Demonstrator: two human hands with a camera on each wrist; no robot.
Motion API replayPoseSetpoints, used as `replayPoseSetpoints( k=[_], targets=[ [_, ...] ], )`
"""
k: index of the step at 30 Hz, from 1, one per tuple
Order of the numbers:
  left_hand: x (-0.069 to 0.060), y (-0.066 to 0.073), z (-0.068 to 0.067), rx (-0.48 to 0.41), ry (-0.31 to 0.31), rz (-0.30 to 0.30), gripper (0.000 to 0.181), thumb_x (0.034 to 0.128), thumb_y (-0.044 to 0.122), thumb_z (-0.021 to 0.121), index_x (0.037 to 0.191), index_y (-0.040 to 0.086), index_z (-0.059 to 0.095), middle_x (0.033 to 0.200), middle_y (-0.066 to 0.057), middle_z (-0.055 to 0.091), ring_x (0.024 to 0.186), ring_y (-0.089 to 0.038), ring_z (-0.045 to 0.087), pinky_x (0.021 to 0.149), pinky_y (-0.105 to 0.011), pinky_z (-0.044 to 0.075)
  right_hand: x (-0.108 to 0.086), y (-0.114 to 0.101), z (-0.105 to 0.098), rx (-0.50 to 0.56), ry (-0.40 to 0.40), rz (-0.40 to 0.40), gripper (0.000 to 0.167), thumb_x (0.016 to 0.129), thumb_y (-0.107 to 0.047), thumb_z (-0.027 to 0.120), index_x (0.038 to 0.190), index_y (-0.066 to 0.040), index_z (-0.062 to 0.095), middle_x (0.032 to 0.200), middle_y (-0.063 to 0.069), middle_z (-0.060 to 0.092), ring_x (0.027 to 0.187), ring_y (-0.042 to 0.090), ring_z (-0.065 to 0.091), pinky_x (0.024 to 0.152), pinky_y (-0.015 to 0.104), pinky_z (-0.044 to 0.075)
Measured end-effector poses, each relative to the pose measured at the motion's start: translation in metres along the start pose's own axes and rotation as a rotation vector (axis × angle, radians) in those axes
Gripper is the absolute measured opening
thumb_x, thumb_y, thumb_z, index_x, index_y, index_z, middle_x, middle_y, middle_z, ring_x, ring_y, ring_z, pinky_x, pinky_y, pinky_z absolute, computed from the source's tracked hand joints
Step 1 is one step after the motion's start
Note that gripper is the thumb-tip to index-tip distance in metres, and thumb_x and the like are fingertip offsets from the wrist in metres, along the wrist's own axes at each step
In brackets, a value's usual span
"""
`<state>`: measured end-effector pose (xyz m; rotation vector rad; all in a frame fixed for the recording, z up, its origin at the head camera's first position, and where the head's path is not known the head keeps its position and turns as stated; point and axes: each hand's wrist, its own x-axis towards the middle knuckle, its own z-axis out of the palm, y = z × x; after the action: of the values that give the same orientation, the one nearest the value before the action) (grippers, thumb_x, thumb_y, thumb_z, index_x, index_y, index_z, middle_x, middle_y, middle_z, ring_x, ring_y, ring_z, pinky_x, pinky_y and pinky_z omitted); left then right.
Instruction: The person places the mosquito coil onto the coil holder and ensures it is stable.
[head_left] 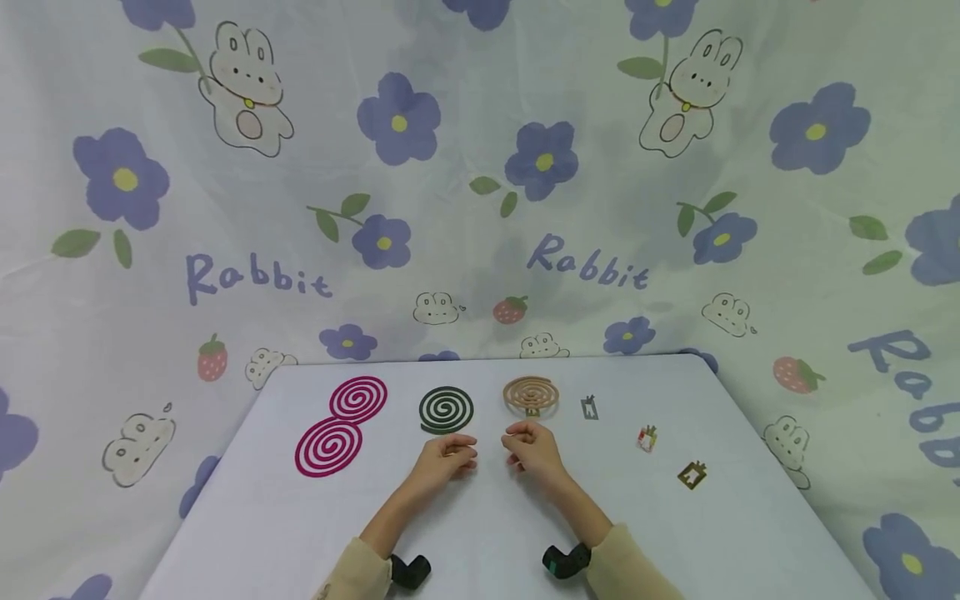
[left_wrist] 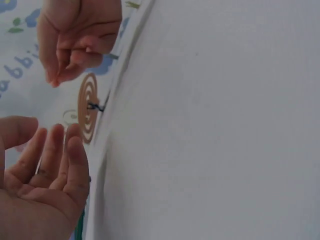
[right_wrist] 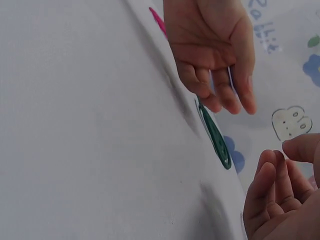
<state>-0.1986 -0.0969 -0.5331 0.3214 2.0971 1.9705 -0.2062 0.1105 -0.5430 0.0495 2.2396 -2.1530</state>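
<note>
A person's left hand and right hand hover facing each other above a white-covered counter. The left fingers bend loosely, thumb parted from them; the right fingers curve toward the thumb with a narrow gap. Nothing shows in either hand's hold.

Beyond the right hand, a tan mosquito coil appears raised on a small brass-coloured stand. A dark green mosquito coil lies flat just past the left hand. Farther left, an upper magenta coil and a lower magenta coil lie seemingly touching. At right, a grey stand, a patterned stand and a bronze-toned stand lie well apart.

The scene reads as a moment between grips, with one coil seemingly mounted and the others loose. Taking up the green coil would call for fingertips eased under its thin rim; the grey stand, nearest the right hand of the loose three, would want a light pinch.

The tan coil sits near the counter's far edge, before a rabbit-print cloth, leaving little space behind it. The broadest room lies on the near side and toward the right edge.
</note>
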Motion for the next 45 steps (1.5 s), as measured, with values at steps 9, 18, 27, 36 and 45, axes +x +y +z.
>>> replayPoseSetpoints(
  k=[9,18,27,36,45],
  targets=[
    [0.003,-0.012,-0.035,0.132,0.128,0.024,0.028,0.0931,0.009,0.065,0.116,-0.007,0.063,0.097,-0.018,0.064,0.08,-0.023,0.064,0.067,-0.031,0.054,0.005,0.009,0.016,-0.068,-0.094,0.009,0.02,0.087,-0.016,0.071,0.1,-0.002,0.063,0.079,0.01,0.066,0.058,0.015,0.061,0.048,0.025,0.047],
    [0.011,-0.01,-0.06,0.225,0.211,0.027,0.02,0.0926,0.005,0.063,0.11,-0.006,0.066,0.09,-0.016,0.064,0.071,-0.022,0.06,0.052,-0.029,0.049,0.018,0.004,0.03,-0.139,-0.152,0.027,0.018,0.088,-0.018,0.071,0.099,-0.005,0.064,0.077,0.008,0.064,0.061,0.018,0.063,0.048,0.025,0.046],
    [0.024,-0.01,-0.083,0.28,0.217,0.001,0.023,0.0918,0.005,0.064,0.113,-0.005,0.065,0.088,-0.01,0.061,0.074,-0.027,0.06,0.055,-0.032,0.051,0.04,-0.005,0.04,-0.207,-0.143,0.029,0.018,0.087,-0.016,0.073,0.097,-0.005,0.063,0.076,0.003,0.063,0.06,0.017,0.062,0.049,0.025,0.047],
    [0.041,-0.01,-0.095,0.327,0.222,-0.006,0.027,0.0905,0.006,0.065,0.115,-0.006,0.064,0.087,-0.01,0.061,0.073,-0.026,0.06,0.054,-0.029,0.049,0.062,-0.001,0.046,-0.195,-0.106,0.037,0.022,0.084,-0.013,0.075,0.1,-0.004,0.062,0.082,0.004,0.063,0.06,0.016,0.061,0.049,0.024,0.046],
    [0.056,-0.018,-0.101,0.403,0.315,-0.034,0.034,0.0874,0.006,0.069,0.119,-0.006,0.062,0.095,-0.013,0.061,0.074,-0.022,0.061,0.058,-0.027,0.051,0.077,-0.001,0.05,-0.277,-0.061,0.041,0.037,0.081,-0.012,0.079,0.11,0.001,0.06,0.092,0.008,0.058,0.064,0.015,0.06,0.052,0.024,0.049]
  ],
)
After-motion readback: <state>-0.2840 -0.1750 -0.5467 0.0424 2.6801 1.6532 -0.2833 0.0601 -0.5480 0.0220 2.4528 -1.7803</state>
